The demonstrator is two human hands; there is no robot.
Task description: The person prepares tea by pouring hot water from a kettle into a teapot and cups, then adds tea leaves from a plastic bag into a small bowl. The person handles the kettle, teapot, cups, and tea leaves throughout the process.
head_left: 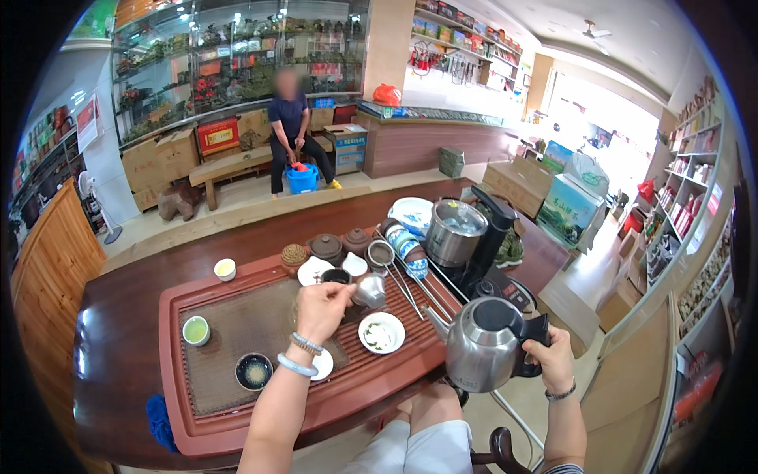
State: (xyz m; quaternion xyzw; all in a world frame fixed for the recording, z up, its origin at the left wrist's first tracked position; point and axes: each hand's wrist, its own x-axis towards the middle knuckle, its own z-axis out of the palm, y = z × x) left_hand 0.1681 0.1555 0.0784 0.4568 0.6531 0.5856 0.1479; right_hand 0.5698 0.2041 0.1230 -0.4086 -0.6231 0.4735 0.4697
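Right hand: (555, 359) fingers closed round the black handle of a steel kettle (480, 347).
Kettle position: held at the near right side of the tray, spout toward a white bowl (399, 335) with leaves inside.
Left hand: (320, 310) thumb and fingertips brought together beside a small silvery vessel (369, 291); whether they grip it cannot be told.
Tray: reddish-brown tray (178, 395) on the dark desk (118, 316), bearing the bowl and a cup of green liquid (196, 331).
Background: seated person (289, 114), blue bucket (302, 181).
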